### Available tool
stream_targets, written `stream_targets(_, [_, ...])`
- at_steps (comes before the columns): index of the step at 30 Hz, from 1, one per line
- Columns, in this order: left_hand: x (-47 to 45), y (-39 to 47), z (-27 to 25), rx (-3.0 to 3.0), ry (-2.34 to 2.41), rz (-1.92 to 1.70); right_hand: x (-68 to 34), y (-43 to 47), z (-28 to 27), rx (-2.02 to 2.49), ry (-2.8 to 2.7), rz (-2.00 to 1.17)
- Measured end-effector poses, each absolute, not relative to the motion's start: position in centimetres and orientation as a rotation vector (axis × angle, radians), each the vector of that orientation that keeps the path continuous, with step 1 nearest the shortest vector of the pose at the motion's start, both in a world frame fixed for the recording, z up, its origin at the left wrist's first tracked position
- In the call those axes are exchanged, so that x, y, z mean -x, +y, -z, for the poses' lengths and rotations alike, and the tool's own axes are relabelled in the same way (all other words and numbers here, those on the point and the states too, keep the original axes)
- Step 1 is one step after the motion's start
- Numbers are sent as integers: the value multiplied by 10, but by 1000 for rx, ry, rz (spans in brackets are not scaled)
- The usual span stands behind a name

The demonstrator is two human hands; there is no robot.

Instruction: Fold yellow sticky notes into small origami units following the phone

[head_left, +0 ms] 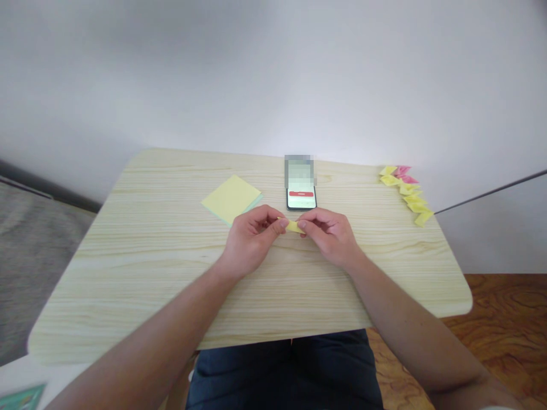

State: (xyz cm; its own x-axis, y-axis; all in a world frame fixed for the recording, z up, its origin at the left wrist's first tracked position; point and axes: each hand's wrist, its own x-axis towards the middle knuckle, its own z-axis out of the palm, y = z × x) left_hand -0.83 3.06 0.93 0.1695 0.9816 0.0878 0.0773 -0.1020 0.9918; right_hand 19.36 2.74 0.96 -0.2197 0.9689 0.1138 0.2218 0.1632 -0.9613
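Between my two hands is a small piece of folded yellow paper [293, 226], mostly covered by the fingers. My left hand [253, 239] pinches its left end between thumb and forefinger. At the other end, my right hand [331, 234] grips it in the same way. A stack of square paper [232, 199], yellow on top with green edges showing beneath, lies just beyond my left hand. Behind both hands a phone [301, 201] rests face up with its screen lit.
Several folded yellow paper pieces [413, 201] and pink ones [402, 171] lie along the right edge of the pale wooden table [141, 256]. A white wall [273, 74] stands behind the table. At the lower left is a green item [22, 397], cut off by the frame.
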Motion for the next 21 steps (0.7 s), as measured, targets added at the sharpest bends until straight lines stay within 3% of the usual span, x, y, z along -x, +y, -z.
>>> stream_targets(12, [10,30,-10,-1499,1105,-1077,-194,27,-13,1250,-1749,-1065])
stream_targets(21, [12,35,-9,-1467,1147,-1173,-203,35,-10,1259,-1664,-1220])
